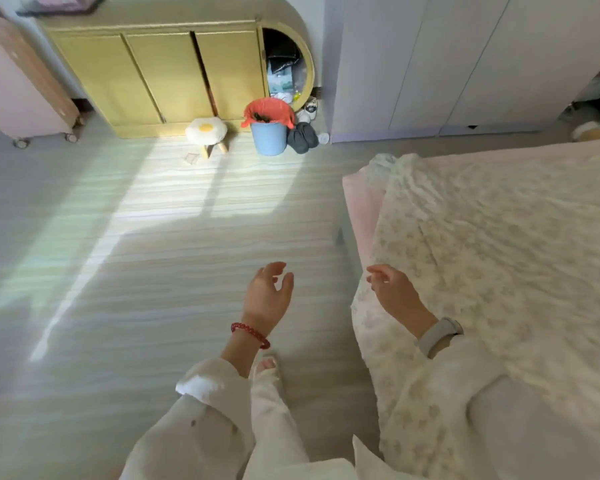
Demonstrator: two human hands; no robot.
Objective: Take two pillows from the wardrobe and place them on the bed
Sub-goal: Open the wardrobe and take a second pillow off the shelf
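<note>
Floor [153, 271]: pale wood-grain planks, smooth, slight sheen in the sun. Bed [361, 202] cover [499, 254]: crinkled matt floral cloth over a pink sheet. Cabinet [160, 74]: yellowish wood, matt. Wardrobe [465, 64] doors: plain white, smooth. Bin [269, 138]: blue plastic, thin orange liner. Stool [207, 131]: plush top, wooden legs.

Floral cream quilt [499, 244] over pink sheet [362, 199], yellow cabinet [153, 74], blue bin [268, 138] with orange liner [269, 109].

Bright daylight makes window-shaped patches on the floor [174, 216]; the edges bend from the wide lens, and everything looks slightly soft.
</note>
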